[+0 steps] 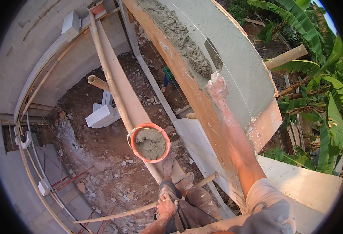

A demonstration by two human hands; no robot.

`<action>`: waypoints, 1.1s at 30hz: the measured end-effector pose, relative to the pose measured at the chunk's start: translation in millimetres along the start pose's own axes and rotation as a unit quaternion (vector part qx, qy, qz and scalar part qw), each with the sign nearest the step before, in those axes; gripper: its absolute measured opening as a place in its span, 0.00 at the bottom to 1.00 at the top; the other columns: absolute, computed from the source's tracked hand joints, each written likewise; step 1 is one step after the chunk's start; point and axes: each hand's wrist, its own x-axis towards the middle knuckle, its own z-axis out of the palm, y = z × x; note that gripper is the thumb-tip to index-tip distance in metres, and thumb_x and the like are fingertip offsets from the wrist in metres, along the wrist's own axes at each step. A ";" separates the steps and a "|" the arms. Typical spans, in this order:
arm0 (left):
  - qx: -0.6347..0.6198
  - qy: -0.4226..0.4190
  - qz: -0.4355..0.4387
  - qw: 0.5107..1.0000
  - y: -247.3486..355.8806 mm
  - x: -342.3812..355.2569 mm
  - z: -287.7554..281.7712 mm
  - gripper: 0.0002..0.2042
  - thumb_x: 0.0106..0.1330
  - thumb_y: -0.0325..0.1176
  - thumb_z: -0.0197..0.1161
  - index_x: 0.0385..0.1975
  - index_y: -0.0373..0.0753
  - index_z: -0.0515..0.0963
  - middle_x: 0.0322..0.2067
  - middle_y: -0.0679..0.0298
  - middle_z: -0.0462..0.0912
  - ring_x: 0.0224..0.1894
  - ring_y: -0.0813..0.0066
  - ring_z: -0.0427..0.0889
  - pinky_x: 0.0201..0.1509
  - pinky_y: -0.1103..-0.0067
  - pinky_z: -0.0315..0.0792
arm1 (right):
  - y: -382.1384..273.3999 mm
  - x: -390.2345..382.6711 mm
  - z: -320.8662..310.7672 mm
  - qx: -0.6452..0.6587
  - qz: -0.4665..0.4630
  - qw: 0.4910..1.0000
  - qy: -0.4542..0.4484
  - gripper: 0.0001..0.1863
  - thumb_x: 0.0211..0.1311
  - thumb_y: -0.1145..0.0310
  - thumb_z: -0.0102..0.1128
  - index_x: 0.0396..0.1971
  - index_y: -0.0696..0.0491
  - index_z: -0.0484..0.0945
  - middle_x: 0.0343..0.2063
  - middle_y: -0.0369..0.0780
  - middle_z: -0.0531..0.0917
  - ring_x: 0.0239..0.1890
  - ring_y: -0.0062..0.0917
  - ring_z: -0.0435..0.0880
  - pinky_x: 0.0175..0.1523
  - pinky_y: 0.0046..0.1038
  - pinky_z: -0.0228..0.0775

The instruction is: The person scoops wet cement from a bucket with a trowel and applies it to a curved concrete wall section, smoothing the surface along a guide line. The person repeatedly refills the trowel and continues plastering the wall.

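My right hand (217, 86), dusted with mortar, is closed round the handle of a trowel. The trowel's dark blade (213, 54) lies on smooth grey mortar (234, 50), beside a rough ridge of mortar (179, 33) along the inner edge. A thin string runs lengthwise over the smoothed surface, passing close to my right hand. My left hand (166, 207) rests on my knee with its fingers apart, holding nothing. Ahead of my feet, an orange bucket (167, 150) filled with grey mortar (150, 143) stands on a narrow plank.
Bamboo poles (109, 74) run along the plank (121, 66) under my feet. Far below is rubble-strewn ground (78, 105) with pale blocks (101, 116). A wooden form board (195, 91) edges the mortar. Another person's blue-clad leg (166, 81) shows below. Banana plants (327, 109) grow at right.
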 end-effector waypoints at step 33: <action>-0.234 0.110 0.045 0.965 -55.1 -46.4 19.7 0.27 0.61 0.46 0.63 0.55 0.33 0.71 0.52 0.43 0.74 0.55 0.46 0.73 0.59 0.63 0.68 | 1.5 -75.9 -62.4 0.660 0.338 0.629 -0.233 0.16 0.71 0.54 0.41 0.48 0.49 0.67 0.25 0.37 0.73 0.19 0.21 0.74 0.18 0.26 0.70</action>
